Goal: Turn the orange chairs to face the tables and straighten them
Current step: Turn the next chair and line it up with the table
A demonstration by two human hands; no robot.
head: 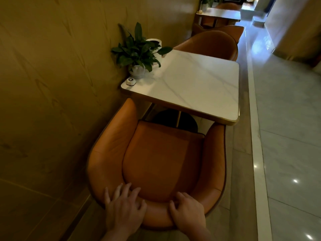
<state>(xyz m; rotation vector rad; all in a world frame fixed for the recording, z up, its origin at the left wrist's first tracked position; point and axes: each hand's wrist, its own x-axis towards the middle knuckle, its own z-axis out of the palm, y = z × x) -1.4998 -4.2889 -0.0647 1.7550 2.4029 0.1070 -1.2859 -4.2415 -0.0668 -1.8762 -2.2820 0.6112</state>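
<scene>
Around: white marble surface [196, 84] carries a leafy potted plant [137, 51]; wall [52, 84] close left.
Chair: your orange leather tub chair [161, 159] faces it.
Hands: left hand [124, 211] spread loosely, right hand [188, 211] curled over the backrest.

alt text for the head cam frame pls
Both hands, left hand and right hand, rest on the backrest top of an orange chair facing a white marble table. A potted plant sits by the wall; another orange chair stands opposite.
</scene>
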